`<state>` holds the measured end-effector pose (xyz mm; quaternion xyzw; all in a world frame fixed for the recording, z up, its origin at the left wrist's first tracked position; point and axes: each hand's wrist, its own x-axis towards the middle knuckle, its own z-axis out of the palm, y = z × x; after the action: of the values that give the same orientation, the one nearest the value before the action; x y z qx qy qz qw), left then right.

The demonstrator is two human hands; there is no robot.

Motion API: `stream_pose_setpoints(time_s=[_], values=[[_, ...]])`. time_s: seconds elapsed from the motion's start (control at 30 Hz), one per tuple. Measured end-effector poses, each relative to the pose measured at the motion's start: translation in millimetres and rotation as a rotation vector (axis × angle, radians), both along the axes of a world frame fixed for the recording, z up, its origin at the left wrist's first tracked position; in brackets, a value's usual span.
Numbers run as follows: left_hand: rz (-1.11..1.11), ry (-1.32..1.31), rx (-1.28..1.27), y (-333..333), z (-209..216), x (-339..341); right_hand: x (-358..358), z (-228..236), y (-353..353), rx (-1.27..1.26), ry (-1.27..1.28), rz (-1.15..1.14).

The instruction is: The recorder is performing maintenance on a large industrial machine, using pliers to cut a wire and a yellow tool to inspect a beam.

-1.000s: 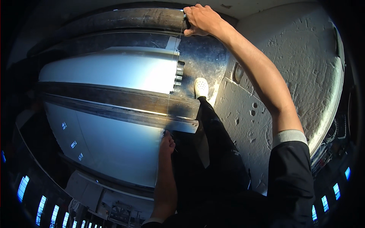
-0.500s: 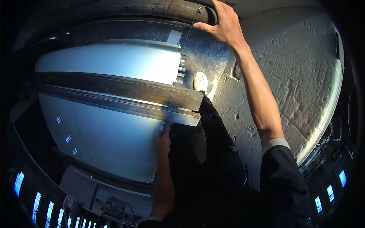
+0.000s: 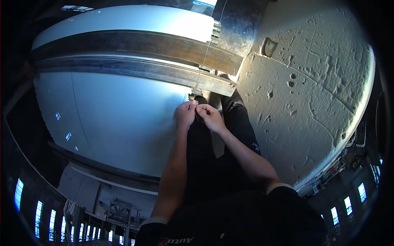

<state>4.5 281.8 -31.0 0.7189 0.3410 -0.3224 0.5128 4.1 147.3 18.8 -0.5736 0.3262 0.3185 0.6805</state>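
Left hand [image 3: 186, 115] and right hand [image 3: 211, 119] pinch, fingertips nearly closed, seemingly on a thin grey cord [image 3: 200, 74], which may fray if dragged across the long, straight, brown-grey beam [image 3: 164, 72].

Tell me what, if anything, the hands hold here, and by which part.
The left hand and right hand seem to pinch a thin cord or wire near its lower end; the exact contact is too small to tell.

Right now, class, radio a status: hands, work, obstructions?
Left hand, right hand: close together, grip unclear. Thin wire-like strand: runs beyond hands, crossing long brown beam. Possible snag: that beam.
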Motion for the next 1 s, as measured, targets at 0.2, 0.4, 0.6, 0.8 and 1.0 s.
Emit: stream_pose_setpoints(time_s=[0.2, 0.4, 0.6, 0.8, 1.0], values=[[-0.386, 0.082, 0.171, 12, 29, 33, -13, -27, -1, 0.134, 0.138, 0.045], [-0.581, 0.131, 0.214, -1, 40, 58, -10, -39, -25, 0.1, -0.051, 0.156], [-0.602, 0.028, 0.39, -26, 38, 56, 10, -52, -51, -0.218, -0.054, 0.411], [-0.533, -0.121, 0.477, -14, 31, 50, 27, -87, -26, -0.371, -0.057, 0.645], [-0.164, -0.034, 0.127, -19, 33, 37, 20, -166, -29, -0.814, -0.473, 0.629]])
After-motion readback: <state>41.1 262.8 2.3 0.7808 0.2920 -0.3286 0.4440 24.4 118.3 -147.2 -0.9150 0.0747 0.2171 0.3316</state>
